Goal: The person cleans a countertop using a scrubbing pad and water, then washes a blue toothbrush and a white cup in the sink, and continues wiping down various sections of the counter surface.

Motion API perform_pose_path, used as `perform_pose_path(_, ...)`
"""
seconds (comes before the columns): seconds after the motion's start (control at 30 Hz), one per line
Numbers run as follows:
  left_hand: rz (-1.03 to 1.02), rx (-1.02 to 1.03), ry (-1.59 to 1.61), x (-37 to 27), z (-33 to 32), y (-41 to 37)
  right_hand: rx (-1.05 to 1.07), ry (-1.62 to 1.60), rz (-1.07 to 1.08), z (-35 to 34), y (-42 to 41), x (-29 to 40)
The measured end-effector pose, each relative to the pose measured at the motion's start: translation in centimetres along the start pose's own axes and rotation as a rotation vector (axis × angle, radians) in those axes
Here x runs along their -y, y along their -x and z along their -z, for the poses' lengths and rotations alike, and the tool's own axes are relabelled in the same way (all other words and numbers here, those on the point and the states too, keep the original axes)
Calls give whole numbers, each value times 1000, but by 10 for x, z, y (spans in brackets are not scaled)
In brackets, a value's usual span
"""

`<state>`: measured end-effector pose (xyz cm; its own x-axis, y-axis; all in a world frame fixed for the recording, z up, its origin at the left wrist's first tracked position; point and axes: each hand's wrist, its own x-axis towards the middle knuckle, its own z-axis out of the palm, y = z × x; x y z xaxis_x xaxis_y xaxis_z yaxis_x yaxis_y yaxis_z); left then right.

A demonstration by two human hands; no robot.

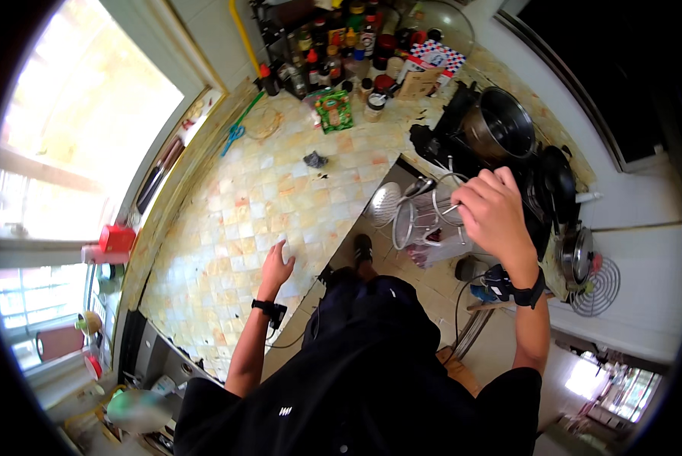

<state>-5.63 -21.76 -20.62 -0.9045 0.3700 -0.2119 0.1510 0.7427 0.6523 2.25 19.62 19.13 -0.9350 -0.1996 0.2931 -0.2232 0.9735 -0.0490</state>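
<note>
Over the counter's right side, my right hand [489, 211] is closed on a thin metal handle, seemingly of a utensil among those hanging by the counter edge. Below and left of it are a perforated metal skimmer [385, 203], a round wire strainer [405, 224] and a clear plastic bag [440, 245]. Which of these the handle belongs to is unclear. My left hand [276, 267] is over the tiled countertop [250, 211], fingers apart, with nothing in it. A crumpled dark scrap [315, 159] lies farther up the counter.
Sauce bottles and jars [341, 62] crowd the back, with a green packet [335, 111] before them. Blue scissors [234, 134] lie near the window ledge. A deep metal pot [497, 125] stands on the stove at right. A sink [170, 365] is at lower left.
</note>
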Motion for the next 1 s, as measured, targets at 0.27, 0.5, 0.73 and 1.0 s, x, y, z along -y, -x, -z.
perform_pose_path(0.27,117,-157,176,10,10,31,59,-25,85,-1,-22,24)
perform_pose_path(0.5,287,-217,234,41,12,96,82,-73,234,-2,-52,66)
perform_pose_path(0.73,422,-254,262,72,16,170,71,-189,482,-27,-103,119)
perform_pose_path(1.0,668,-452,220,67,20,267,36,-334,857,-58,-164,196)
